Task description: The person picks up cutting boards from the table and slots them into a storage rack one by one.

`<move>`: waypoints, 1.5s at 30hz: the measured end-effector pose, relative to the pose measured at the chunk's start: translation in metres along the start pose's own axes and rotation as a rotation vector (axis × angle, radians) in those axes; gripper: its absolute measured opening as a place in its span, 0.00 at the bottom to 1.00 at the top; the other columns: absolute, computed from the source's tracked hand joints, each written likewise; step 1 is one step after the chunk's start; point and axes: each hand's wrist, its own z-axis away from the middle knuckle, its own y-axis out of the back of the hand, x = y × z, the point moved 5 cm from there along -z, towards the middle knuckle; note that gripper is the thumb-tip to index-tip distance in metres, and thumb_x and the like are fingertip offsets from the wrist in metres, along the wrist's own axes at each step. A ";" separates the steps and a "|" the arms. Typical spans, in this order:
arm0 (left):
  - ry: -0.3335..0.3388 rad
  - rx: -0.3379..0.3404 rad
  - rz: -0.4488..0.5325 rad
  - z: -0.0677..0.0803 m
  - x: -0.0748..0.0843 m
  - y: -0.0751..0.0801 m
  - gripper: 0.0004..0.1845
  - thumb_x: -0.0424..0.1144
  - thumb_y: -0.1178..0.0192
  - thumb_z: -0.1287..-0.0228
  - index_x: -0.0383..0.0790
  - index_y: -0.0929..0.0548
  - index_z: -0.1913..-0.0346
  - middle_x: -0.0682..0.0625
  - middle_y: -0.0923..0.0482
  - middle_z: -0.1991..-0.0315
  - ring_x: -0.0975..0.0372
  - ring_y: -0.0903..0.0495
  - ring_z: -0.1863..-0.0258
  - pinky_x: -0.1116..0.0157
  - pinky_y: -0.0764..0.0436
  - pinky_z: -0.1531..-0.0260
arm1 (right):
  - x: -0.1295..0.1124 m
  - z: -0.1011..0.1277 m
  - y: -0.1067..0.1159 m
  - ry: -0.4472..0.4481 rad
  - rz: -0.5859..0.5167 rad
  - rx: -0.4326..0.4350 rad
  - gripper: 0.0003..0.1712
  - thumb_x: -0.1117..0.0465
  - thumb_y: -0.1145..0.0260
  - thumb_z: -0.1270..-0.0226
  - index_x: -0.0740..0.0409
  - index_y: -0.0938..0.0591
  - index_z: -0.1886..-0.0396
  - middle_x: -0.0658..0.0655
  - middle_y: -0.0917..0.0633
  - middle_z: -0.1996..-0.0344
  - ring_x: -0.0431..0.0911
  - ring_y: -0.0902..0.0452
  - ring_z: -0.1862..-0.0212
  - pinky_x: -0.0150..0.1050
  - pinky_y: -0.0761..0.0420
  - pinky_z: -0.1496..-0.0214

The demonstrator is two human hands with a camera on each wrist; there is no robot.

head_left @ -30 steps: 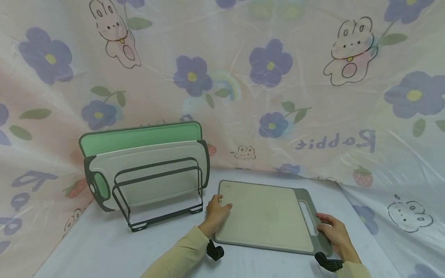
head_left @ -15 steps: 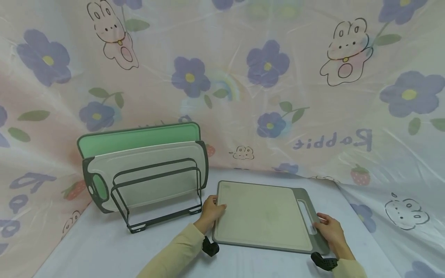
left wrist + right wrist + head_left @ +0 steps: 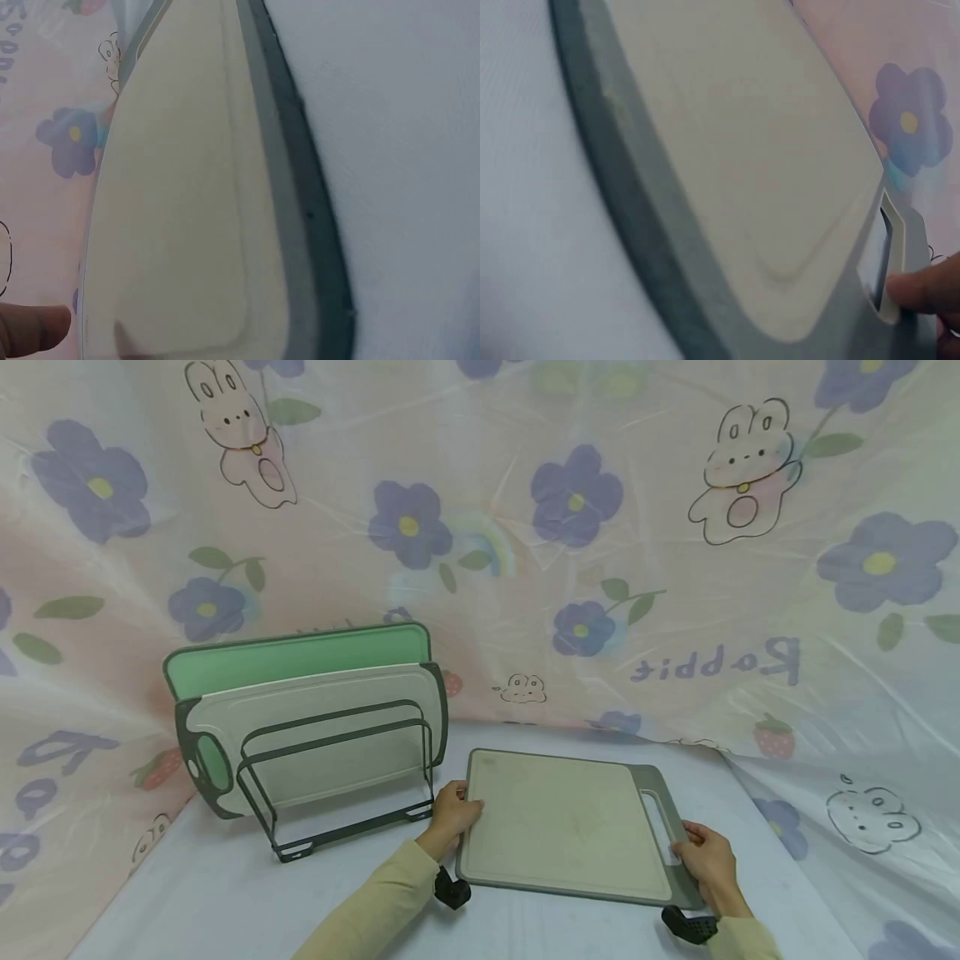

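A beige cutting board (image 3: 558, 827) with a grey rim and a slotted grey handle end lies flat on the white table. My left hand (image 3: 450, 817) holds its left edge, thumb over the top face and fingers at the side. At the opposite end, my right hand (image 3: 708, 862) pinches the handle bar, with the thumb (image 3: 922, 289) at the slot and the other fingers along the outer edge. In the left wrist view, one fingertip (image 3: 37, 328) shows beside the board; the undersides of both grips are hidden.
To the left stands a dark wire rack (image 3: 337, 839). A pale cutting board (image 3: 322, 718) with dark ends leans in it, and a green board (image 3: 300, 667) stands behind. A flower-and-rabbit printed curtain (image 3: 480, 527) hangs at the back.
My left hand has slid left from over the board to its left edge. My right thumb has moved in to the handle slot. The board has stayed nearly where it was.
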 end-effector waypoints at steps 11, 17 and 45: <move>-0.023 -0.040 0.014 -0.003 -0.003 0.000 0.27 0.21 0.37 0.46 0.24 0.29 0.41 0.35 0.24 0.52 0.45 0.23 0.52 0.50 0.21 0.55 | 0.003 0.003 0.001 -0.019 -0.033 0.056 0.28 0.73 0.37 0.44 0.79 0.29 0.42 0.74 0.22 0.53 0.59 0.24 0.56 0.33 0.26 0.70; -0.040 -0.029 0.020 -0.004 -0.003 0.001 0.27 0.17 0.41 0.47 0.24 0.29 0.41 0.36 0.22 0.55 0.46 0.22 0.54 0.50 0.21 0.55 | 0.004 0.003 0.001 -0.018 -0.082 0.087 0.28 0.74 0.37 0.45 0.78 0.28 0.42 0.73 0.22 0.52 0.47 0.24 0.61 0.27 0.28 0.72; -0.025 -0.026 0.206 0.000 0.009 0.007 0.22 0.18 0.39 0.46 0.18 0.28 0.46 0.34 0.24 0.56 0.48 0.23 0.55 0.55 0.21 0.56 | 0.007 0.007 0.019 -0.168 -0.414 0.009 0.35 0.70 0.32 0.40 0.77 0.35 0.35 0.36 0.21 0.73 0.28 0.26 0.69 0.25 0.25 0.67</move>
